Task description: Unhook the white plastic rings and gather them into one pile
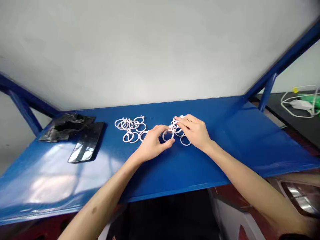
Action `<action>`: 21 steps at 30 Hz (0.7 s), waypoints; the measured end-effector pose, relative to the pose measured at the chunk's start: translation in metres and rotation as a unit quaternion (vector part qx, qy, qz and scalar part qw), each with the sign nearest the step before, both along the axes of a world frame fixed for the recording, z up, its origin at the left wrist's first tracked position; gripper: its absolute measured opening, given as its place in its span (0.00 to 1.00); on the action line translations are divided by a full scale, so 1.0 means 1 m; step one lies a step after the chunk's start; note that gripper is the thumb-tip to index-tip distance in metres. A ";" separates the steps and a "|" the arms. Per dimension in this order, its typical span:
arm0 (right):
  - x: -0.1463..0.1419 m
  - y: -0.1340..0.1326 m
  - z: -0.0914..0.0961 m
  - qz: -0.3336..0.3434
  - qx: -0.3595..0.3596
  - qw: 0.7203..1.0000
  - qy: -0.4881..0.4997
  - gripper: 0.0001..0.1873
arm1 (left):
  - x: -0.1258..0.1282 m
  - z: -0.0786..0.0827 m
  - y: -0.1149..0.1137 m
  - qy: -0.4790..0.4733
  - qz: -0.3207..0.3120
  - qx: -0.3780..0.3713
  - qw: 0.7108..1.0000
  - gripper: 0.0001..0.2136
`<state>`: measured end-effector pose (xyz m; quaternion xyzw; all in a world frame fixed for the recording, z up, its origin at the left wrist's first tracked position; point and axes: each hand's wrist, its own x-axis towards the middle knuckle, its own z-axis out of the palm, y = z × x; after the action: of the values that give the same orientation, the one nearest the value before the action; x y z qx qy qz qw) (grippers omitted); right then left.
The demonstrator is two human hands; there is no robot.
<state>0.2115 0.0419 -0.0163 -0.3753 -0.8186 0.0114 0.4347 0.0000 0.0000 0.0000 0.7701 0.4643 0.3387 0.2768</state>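
Note:
On the blue table (225,140) lie two groups of white plastic rings. My left hand (152,144) is closed, pinching one white ring (167,136) between thumb and fingers. My right hand (195,130) rests over the right cluster of rings (183,139), its fingertips pressed together on a ring at the cluster's top left; the hand hides part of the cluster. The two hands almost touch. The left pile of rings (131,128) lies apart, just left of my left hand.
A dark phone or tablet (87,141) lies face up at the table's left, next to a crumpled black plastic bag (66,126). Blue frame struts (282,63) rise at both back corners. A black surface with white cable (297,106) stands at right.

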 end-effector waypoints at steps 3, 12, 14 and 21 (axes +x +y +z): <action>-0.001 0.002 -0.002 0.000 0.009 1.000 -0.010 0.14 | -0.004 0.003 0.002 -0.009 -0.005 -0.058 0.998 0.15; -0.003 0.001 -0.003 0.001 -0.010 0.999 -0.053 0.17 | -0.013 0.007 0.004 -0.038 -0.004 -0.109 0.993 0.18; -0.002 0.002 -0.003 -0.003 -0.012 0.998 -0.064 0.17 | -0.015 0.008 0.004 -0.037 -0.001 -0.101 0.994 0.17; -0.003 0.004 -0.004 -0.040 -0.037 0.995 -0.082 0.17 | -0.028 -0.008 0.014 0.130 0.095 0.104 0.981 0.13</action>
<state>0.2090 0.0461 -0.0201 -0.4230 -0.8348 -0.0069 0.3522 -0.0279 0.0135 -0.0081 0.7846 0.5296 0.3068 0.0990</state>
